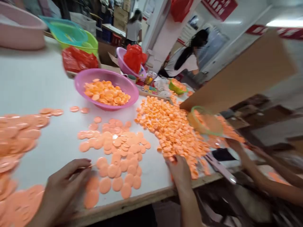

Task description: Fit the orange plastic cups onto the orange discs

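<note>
My left hand (67, 179) is at the front left, thumb and fingers pinched on a thin orange disc (93, 165) seen edge-on. Just right of it, flat round orange discs (117, 183) lie spread over the white table (151, 171). My right hand (180, 171) reaches the near edge of a heap of small cup-shaped orange caps (174, 126). Its fingers are closed around one orange cap (174, 160), mostly covered by the hand. Larger orange discs (21, 135) overlap in piles at the far left.
Behind the discs stands a pink bowl (106, 106) of orange pieces. Red plastic bags (79, 60), a green basin (92, 44) and a cardboard sheet (236, 72) stand farther back. At right, a co-worker's arms (258, 183) reach over the table near a green-rimmed bowl (205, 121) and scissors (220, 167).
</note>
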`<control>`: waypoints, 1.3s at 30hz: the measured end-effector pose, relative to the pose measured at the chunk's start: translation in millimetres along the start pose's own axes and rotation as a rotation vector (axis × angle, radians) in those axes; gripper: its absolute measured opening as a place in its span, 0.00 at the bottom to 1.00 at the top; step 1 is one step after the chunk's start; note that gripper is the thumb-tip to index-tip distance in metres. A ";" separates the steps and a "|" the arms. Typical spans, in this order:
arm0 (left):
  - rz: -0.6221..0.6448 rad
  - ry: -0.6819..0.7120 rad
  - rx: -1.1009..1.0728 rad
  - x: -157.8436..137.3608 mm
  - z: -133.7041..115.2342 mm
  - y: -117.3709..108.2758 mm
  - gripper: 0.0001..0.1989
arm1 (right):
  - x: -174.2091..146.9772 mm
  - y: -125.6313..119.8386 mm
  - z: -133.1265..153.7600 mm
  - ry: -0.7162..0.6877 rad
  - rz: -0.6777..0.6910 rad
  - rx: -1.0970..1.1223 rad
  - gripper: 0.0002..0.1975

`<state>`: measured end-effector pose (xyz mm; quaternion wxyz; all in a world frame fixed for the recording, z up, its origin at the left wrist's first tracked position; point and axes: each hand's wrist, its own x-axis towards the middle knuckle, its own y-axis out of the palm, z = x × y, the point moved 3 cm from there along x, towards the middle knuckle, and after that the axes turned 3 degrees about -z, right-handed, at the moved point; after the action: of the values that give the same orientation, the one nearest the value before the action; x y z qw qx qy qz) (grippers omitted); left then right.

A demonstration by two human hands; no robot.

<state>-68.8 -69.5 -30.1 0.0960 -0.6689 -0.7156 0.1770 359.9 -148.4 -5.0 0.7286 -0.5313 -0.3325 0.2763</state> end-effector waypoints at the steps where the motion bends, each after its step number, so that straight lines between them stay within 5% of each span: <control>1: 0.004 -0.064 -0.032 4.8 -2.6 -4.3 0.19 | 2.3 5.5 -1.8 -0.022 0.007 -0.026 0.19; 5: 0.022 -0.335 -0.248 15.5 1.3 -17.1 0.22 | 14.8 9.7 -10.6 0.018 -0.002 0.005 0.17; 7: 0.011 -0.405 -0.341 16.0 2.3 -18.7 0.24 | 11.7 0.6 9.3 0.068 -0.009 0.158 0.18; 9: -0.037 -0.423 -0.403 16.6 1.3 -19.0 0.25 | -5.0 -5.0 59.5 0.010 0.085 0.429 0.18; 12: -0.192 -0.395 -0.481 19.8 2.3 -22.4 0.26 | -49.7 4.5 172.5 -0.375 0.392 0.735 0.16; 14: -0.310 -0.377 -0.541 21.3 7.0 -27.1 0.26 | -81.3 18.1 237.9 -0.648 0.517 0.776 0.14; 17: -0.431 -0.390 -0.650 21.0 16.5 -34.0 0.27 | -111.6 39.0 289.1 -0.854 0.526 0.718 0.14; 23: -0.396 -0.405 -0.712 20.1 16.7 -33.5 0.26 | -112.0 44.1 291.7 -0.918 0.445 0.729 0.20; 27: -0.188 -0.430 -0.703 12.9 6.5 -25.4 0.25 | -106.0 23.4 287.8 -0.932 0.316 0.874 0.20; 30: -0.015 -0.413 -0.661 4.6 -3.8 -24.3 0.20 | -107.5 14.6 289.6 -1.011 0.354 0.946 0.13; 32: 0.069 -0.337 -0.564 1.1 -10.1 -26.8 0.19 | -105.7 16.4 289.0 -0.880 0.473 0.997 0.09; 35: 0.129 -0.174 -0.369 0.7 -12.9 -28.9 0.15 | -102.3 30.6 285.9 -0.447 0.741 1.046 0.03; 39: 0.040 -0.173 -0.220 6.6 2.4 -24.1 0.13 | -102.6 51.0 288.5 -0.130 0.950 1.047 0.02</control>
<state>-92.5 -64.3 -23.7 -0.0436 -0.6719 -0.7227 0.1561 68.7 -41.2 -11.6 0.6676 -0.1812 0.0689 0.7188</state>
